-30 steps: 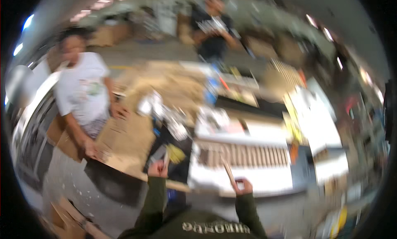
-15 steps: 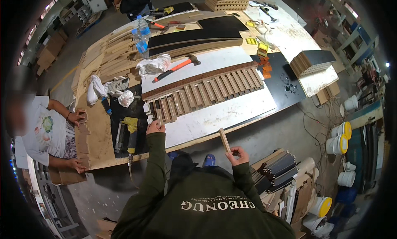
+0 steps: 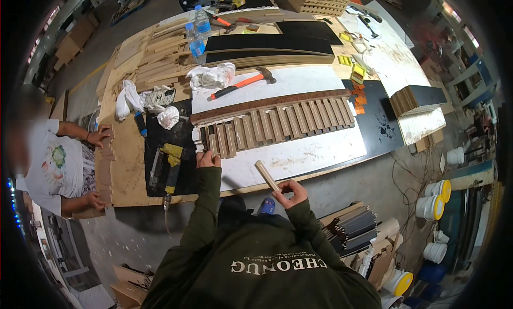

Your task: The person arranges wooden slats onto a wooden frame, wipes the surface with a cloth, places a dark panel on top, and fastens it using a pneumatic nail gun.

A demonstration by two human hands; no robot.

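Grips a strip [image 3: 265,175] in the right hand [image 3: 292,194]. Rests the left hand [image 3: 208,159], curled, at the left end of the slats [image 3: 276,123]; cannot tell if gripping one.

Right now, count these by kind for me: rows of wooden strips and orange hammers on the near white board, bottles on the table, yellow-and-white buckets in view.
Strip row: 1
Orange hammer: 1
Bottles: 2
Yellow-and-white buckets: 3
Total: 7

Right fingers [image 3: 293,186] on pale wooden strip [image 3: 266,175], matt. Beside left fingers [image 3: 207,160], matt brown wooden slats [image 3: 267,124]. Beyond right fingers, white panel [image 3: 326,147]: smooth, smudged.
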